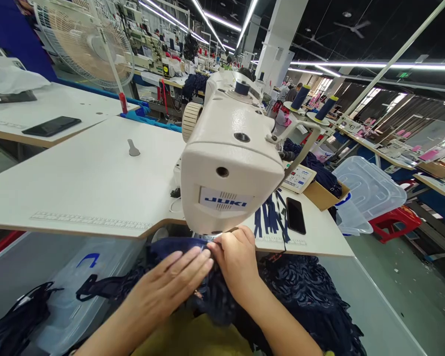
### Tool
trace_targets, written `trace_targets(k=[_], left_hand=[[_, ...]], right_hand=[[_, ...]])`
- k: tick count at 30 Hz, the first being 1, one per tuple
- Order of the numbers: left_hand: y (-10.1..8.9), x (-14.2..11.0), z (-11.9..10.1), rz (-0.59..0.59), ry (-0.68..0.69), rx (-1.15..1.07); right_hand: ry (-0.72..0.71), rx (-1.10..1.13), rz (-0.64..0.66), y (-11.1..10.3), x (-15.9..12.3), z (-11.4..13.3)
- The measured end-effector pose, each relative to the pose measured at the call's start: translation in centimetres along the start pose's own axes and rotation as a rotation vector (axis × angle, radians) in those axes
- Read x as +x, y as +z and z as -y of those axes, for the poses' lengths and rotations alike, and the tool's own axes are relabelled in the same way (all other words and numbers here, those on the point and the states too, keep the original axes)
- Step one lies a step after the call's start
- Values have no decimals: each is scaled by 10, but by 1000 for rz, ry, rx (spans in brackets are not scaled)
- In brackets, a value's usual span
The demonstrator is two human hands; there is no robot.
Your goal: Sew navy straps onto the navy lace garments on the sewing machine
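Note:
A white JUKI sewing machine [232,158] stands directly ahead, its head hanging over the front edge of the table. Under it, a navy ruffled garment [217,296] drapes down from the sewing area towards my lap. My left hand [170,279] lies flat on the cloth, fingers stretched out and pointing at the needle area. Close beside its fingertips, my right hand [239,259] is closed, thumb and fingers pinching the garment's edge just below the machine head. The needle and presser foot are mostly hidden.
Navy strips [269,215] and a black phone [295,216] lie right of the machine. A small grey metal piece [133,148] rests on the white table [81,178]. More navy ruffled fabric [307,296] hangs at the right; a clear plastic bin [77,287] sits below left.

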State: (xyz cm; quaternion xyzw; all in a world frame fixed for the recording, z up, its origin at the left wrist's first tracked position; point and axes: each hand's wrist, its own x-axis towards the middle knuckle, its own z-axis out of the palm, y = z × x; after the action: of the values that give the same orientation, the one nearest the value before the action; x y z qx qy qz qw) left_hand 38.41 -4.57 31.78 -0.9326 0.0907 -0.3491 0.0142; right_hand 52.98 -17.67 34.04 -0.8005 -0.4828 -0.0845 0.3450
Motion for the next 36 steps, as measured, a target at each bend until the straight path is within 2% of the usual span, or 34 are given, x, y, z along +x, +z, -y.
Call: trace_targets(k=[2,5,7,10,16,26,31,36], left_hand=[[7,9,-13,-2,16,-25],[14,13,-21,-31,-109,-39],[15,11,-21,-39,-166,-55],[14,9,-20,-51,-216,-49],[16,9,-19,-48,-285,-3],[15,12,-19,-29,-293,10],[14,10,-19,-37,-298,-19],[14,7,-17,-6,-311,-35]], right_hand=[[123,148,44,-1,-2,-5],[284,382,127,-4,-4,-14],[323,454,152,-6,-4,-18],[303,417,121,-7,-1,-21],[164,235,-23,-1,9,-18],[132,200,-62,4,12,-19],[193,312,35,-1,10,-30],[338,592,177,-6,2,-48]])
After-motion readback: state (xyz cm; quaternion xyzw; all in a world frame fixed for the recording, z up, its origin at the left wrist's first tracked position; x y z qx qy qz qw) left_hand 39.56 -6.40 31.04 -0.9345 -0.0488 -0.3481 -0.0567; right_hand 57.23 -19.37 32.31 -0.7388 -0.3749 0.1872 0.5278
